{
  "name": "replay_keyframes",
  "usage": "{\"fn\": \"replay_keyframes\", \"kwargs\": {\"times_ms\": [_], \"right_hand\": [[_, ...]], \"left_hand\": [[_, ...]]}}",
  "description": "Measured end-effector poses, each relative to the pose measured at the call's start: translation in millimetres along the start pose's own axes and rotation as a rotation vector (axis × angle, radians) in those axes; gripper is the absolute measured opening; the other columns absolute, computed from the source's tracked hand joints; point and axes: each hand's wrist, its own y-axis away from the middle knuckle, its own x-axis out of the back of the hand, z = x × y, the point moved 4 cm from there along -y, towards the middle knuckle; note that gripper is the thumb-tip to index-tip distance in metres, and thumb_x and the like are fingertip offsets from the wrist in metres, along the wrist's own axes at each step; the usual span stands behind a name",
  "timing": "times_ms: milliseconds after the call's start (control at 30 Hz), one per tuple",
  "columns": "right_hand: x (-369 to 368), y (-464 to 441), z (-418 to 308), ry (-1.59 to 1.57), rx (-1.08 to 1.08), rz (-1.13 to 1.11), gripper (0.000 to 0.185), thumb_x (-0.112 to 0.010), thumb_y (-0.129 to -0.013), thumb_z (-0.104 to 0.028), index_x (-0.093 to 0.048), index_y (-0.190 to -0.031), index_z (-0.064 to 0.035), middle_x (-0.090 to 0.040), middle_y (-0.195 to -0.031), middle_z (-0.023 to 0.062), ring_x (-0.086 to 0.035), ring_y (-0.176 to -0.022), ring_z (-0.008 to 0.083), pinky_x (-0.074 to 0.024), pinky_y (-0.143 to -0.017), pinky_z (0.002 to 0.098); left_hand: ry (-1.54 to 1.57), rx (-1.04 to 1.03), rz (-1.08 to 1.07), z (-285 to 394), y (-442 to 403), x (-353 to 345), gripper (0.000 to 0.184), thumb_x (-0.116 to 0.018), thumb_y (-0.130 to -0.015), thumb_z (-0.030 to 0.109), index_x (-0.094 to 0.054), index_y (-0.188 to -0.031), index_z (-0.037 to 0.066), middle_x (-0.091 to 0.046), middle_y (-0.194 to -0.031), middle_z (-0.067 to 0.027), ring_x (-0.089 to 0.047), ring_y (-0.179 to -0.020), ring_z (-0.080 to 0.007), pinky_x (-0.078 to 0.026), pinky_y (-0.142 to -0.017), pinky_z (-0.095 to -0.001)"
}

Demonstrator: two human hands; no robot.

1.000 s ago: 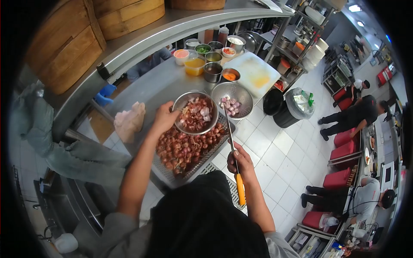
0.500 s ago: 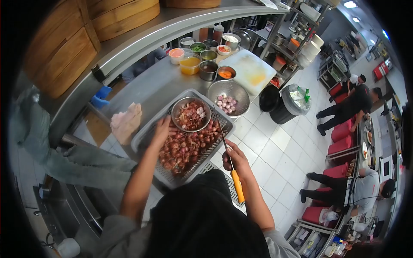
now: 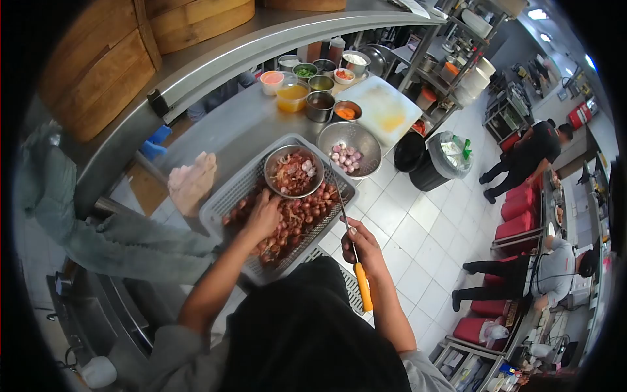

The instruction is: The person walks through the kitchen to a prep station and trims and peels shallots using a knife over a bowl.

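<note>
A grey plastic basket (image 3: 215,208) holds many red shallots (image 3: 304,215). My left hand (image 3: 263,217) reaches down onto them from the left, its fingers bent and their tips lost among the shallots. Just beyond it, a steel bowl (image 3: 273,163) rests in the basket with peelings and a few pale slices in it. My right hand (image 3: 363,243) is closed on a knife (image 3: 363,287) with a yellow handle, held at the basket's right side; the blade points away from me. Behind the basket, a steel colander (image 3: 369,153) contains peeled shallots (image 3: 345,157).
A white cutting board (image 3: 385,108) and several pots and tubs, one with orange liquid (image 3: 292,98), stand at the back of the steel counter (image 3: 241,124). A lined bin (image 3: 434,166) stands on the floor to the right. Co-workers (image 3: 529,157) stand along the far right counter.
My left hand has moved right, from the basket's left side onto the shallots below the bowl. My right hand keeps the knife in nearly the same place.
</note>
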Motion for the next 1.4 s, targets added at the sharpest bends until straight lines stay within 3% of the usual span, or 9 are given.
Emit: {"fn": "replay_keyframes", "kwargs": {"times_ms": [133, 167, 233, 333, 567, 767, 1000, 1300, 1400], "right_hand": [[3.3, 3.6, 2.9, 0.028, -0.007, 0.001, 0.04, -0.058, -0.101, -0.029, -0.054, -0.137, -0.0122, -0.053, -0.075, 0.0002, -0.045, -0.058, 0.0082, -0.0355, -0.053, 0.0221], [5.6, 5.5, 3.6, 0.026, -0.001, 0.011, 0.04, -0.058, -0.101, -0.029, -0.054, -0.137, -0.0123, -0.053, -0.075, 0.0002, -0.045, -0.058, 0.0082, -0.0354, -0.053, 0.022], [8.7, 7.8, 6.7, 0.023, 0.001, 0.021, 0.039, -0.058, -0.101, -0.029, -0.054, -0.136, -0.0125, -0.053, -0.075, 0.0001, -0.044, -0.057, 0.008, -0.0352, -0.053, 0.0218], [12.2, 7.4, 12.4, 0.029, -0.036, 0.029, 0.04, -0.059, -0.101, -0.03, -0.054, -0.137, -0.0128, -0.053, -0.074, 0.0003, -0.044, -0.057, 0.0082, -0.035, -0.053, 0.0219], [4.3, -1.5, 6.0, 0.0, 0.006, 0.034, 0.046, -0.057, -0.1, -0.025, -0.048, -0.141, -0.0065, -0.05, -0.075, 0.0034, -0.042, -0.054, 0.0102, -0.034, -0.05, 0.0231], [-0.1, -9.1, 4.3, 0.045, 0.001, -0.01, 0.049, -0.057, -0.101, -0.026, -0.045, -0.145, -0.0086, -0.051, -0.075, 0.0026, -0.044, -0.054, 0.0095, -0.035, -0.051, 0.0234], [-4.6, -14.7, 21.4, 0.06, -0.068, -0.043, 0.047, -0.058, -0.101, -0.028, -0.047, -0.143, -0.0097, -0.052, -0.076, 0.0015, -0.046, -0.059, 0.0089, -0.0366, -0.053, 0.0223], [-21.4, -9.7, 16.5, 0.128, -0.08, -0.104, 0.048, -0.06, -0.1, -0.027, -0.047, -0.143, -0.0094, -0.053, -0.078, 0.0005, -0.049, -0.067, 0.008, -0.0386, -0.056, 0.0216], [-39.0, -4.7, 20.5, 0.167, -0.058, -0.131, 0.05, -0.061, -0.099, -0.027, -0.046, -0.144, -0.0108, -0.054, -0.079, -0.0001, -0.049, -0.065, 0.0076, -0.0387, -0.056, 0.021]], "left_hand": [[0.321, 0.158, -0.013, -37.1, -6.6, -4.1, 0.024, -0.053, -0.09, 0.0, -0.06, -0.112, -0.006, -0.067, -0.086, -0.013, -0.067, -0.094, -0.0287, -0.051, -0.088, -0.0379], [0.635, 0.331, 0.011, -71.9, -5.6, -19.6, 0.023, -0.057, -0.098, 0.017, -0.062, -0.113, -0.001, -0.065, -0.078, -0.0053, -0.065, -0.08, -0.016, -0.051, -0.071, -0.0302], [0.86, 0.726, -0.006, -26.7, -4.4, 24.4, 0.036, -0.063, -0.096, 0.04, -0.063, -0.106, 0.006, -0.061, -0.072, -0.0006, -0.057, -0.066, -0.0085, -0.045, -0.055, -0.0249], [0.824, 0.695, -0.071, -11.7, -22.8, 31.7, 0.052, -0.064, -0.093, 0.053, -0.06, -0.112, 0.005, -0.057, -0.067, 0.0001, -0.054, -0.059, -0.0054, -0.04, -0.048, -0.0231], [0.503, 0.596, -0.094, -42.9, -54.3, 11.5, 0.036, -0.063, -0.092, 0.031, -0.066, -0.111, 0.0, -0.068, -0.08, -0.0079, -0.061, -0.063, -0.0181, -0.048, -0.056, -0.0343], [0.47, 0.391, -0.205, -18.6, -12.4, 77.4, 0.03, -0.06, -0.093, 0.021, -0.068, -0.112, 0.0, -0.072, -0.091, -0.013, -0.064, -0.084, -0.0162, -0.05, -0.077, -0.0342], [-0.17, 0.347, -0.528, 1.2, 26.2, 100.9, 0.025, -0.066, -0.088, 0.026, -0.071, -0.106, 0.008, -0.069, -0.102, -0.0248, -0.066, -0.098, -0.0427, -0.051, -0.085, -0.0508], [-0.226, 0.214, -0.15, 18.7, 25.9, 111.5, 0.034, -0.062, -0.093, 0.023, -0.057, -0.117, 0.0, -0.066, -0.104, -0.026, -0.066, -0.093, -0.0423, -0.052, -0.083, -0.0484], [0.193, 0.356, -0.085, -2.7, 33.7, 116.5, 0.031, -0.059, -0.095, 0.01, -0.046, -0.122, 0.003, -0.063, -0.098, -0.0157, -0.066, -0.089, -0.0299, -0.054, -0.076, -0.0424]]}}
